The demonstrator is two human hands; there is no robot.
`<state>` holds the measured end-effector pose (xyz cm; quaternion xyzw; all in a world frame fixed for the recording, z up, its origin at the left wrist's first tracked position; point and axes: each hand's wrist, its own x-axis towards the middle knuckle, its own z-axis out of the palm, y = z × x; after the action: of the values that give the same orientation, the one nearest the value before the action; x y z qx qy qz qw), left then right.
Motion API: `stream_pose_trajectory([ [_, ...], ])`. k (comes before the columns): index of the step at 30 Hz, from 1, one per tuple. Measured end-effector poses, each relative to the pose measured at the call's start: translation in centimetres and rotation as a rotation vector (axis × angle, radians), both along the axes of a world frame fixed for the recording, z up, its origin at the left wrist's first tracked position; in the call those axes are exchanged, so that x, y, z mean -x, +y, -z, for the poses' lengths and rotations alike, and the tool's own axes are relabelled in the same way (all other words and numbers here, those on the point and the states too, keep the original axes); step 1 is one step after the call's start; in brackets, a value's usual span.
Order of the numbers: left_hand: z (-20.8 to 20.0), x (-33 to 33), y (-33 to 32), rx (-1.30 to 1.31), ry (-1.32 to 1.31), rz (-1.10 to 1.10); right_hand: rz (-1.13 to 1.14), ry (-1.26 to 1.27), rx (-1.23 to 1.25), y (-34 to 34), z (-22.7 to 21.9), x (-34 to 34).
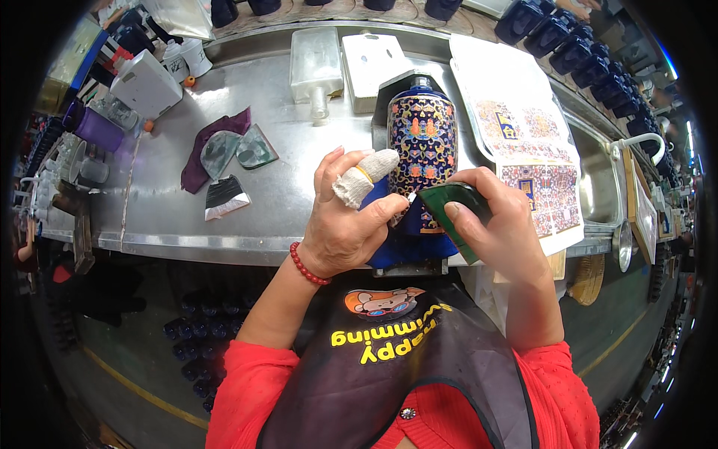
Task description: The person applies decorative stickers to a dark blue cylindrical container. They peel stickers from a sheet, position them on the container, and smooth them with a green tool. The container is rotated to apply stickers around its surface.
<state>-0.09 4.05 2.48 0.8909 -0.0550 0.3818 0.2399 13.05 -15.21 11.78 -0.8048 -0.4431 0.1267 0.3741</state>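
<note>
A dark blue bottle (pixel 422 135) with a colourful floral wrap lies neck away from me in a dark holder (pixel 384 112). My left hand (pixel 348 217) is at its left side, thumb and index finger apart. The thumb reaches the wrap's lower left, where a small white bit (pixel 411 197) shows at its tip. A cloth finger cover (pixel 366 178) with a yellow band sits on that index finger. In my right hand (pixel 497 224), shut around it, is a dark green flat scraper (pixel 456 213), its edge against or just beside the bottle's lower right.
Patterned printed sheets (pixel 538 194) lie right of the bottle, before a sink (pixel 602 183). A clear glass bottle (pixel 314 67) and a white box (pixel 370 67) stand behind. Left are a purple cloth (pixel 196 165) and several scraper pieces (pixel 256 147). Dark blue bottles (pixel 572 54) line the back.
</note>
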Motion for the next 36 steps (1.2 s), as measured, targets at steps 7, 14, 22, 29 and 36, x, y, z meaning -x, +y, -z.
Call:
stream_pose_trajectory([
  [7, 0.3, -0.1, 0.0, 0.030, -0.016, -0.009, -0.003, -0.009, 0.005, -0.1, 0.0, 0.0],
  [14, 0.3, 0.0, 0.0, -0.012, -0.020, -0.001, 0.005, 0.011, 0.005, 0.0, 0.0, 0.0],
  [22, 0.3, 0.6, -1.6, 0.443, 0.128, -0.026, 0.037, 0.019, -0.062, -0.6, -0.3, 0.0],
  [29, 0.8, 0.2, -3.0, 0.510, 0.123, -0.020, 0.041, 0.064, -0.048, -1.0, -0.1, -0.2],
  [36, 0.3, -0.1, -3.6, 0.624, 0.088, -0.029, -0.019, 0.019, -0.038, -0.6, -0.2, 0.1],
])
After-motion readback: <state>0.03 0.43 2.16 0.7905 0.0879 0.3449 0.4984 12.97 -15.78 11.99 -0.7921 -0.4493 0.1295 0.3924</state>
